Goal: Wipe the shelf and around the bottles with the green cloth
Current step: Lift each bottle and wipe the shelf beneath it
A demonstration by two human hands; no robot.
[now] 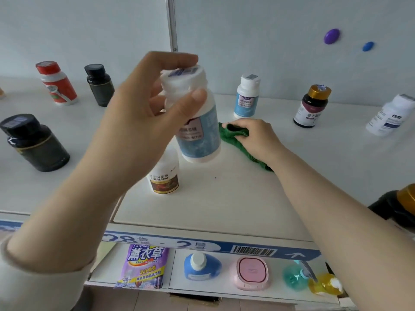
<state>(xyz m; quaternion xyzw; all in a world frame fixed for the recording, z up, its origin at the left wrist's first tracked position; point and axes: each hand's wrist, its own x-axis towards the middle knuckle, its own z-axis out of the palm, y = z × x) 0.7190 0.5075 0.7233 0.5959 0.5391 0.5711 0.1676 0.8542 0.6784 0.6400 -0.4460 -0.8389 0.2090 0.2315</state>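
Observation:
My left hand (pixel 148 113) grips a white bottle with a light blue label (pixel 198 129) by its cap and holds it lifted above the white shelf (pixel 213 203). My right hand (pixel 258 138) presses the bunched green cloth (pixel 233 136) flat on the shelf, just right of the lifted bottle. A small white bottle with a brown label (pixel 165 178) stands on the shelf under my left hand. A matching blue-label bottle (pixel 247 97) stands behind the cloth.
Black bottles (pixel 33 142) (pixel 100 85) and a red-and-white bottle (pixel 57 83) stand at the left. A gold-capped dark bottle (pixel 311 106) and a white bottle (pixel 390 115) stand at the right. A lower shelf holds a purple pouch (pixel 143 265) and other goods.

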